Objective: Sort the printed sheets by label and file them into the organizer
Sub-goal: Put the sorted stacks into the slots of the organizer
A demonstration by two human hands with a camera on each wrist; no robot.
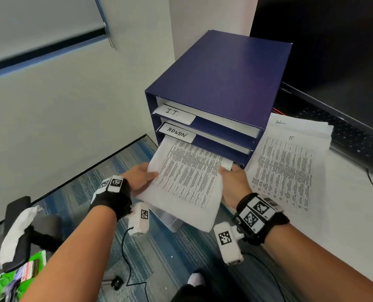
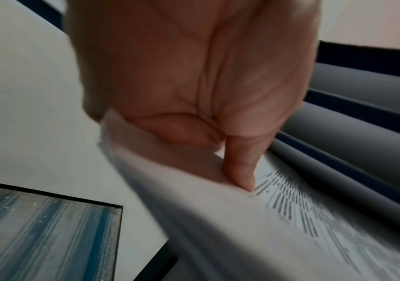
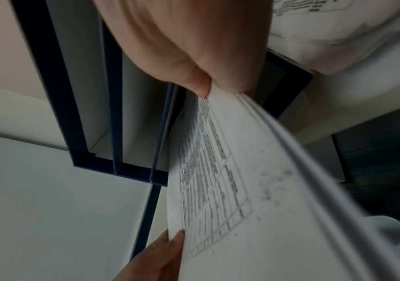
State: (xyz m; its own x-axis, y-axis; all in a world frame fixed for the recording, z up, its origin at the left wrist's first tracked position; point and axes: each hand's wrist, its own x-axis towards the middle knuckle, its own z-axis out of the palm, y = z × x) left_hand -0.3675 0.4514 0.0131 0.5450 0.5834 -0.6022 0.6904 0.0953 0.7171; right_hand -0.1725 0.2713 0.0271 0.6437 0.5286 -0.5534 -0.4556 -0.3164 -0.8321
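Sheets (image 1: 187,177) half inside organizer (image 1: 220,83) bottom slot.
Left hand (image 1: 140,176) and right hand (image 1: 235,182) each grip the stack's side edges; loose sheets (image 1: 288,166) on counter (image 1: 344,214).

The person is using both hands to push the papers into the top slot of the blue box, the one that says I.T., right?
Not quite. Both hands, left hand and right hand, hold the papers, but the head view shows them entering the blue box at the bottom slot, below the ADMIN label, not the I.T. label.
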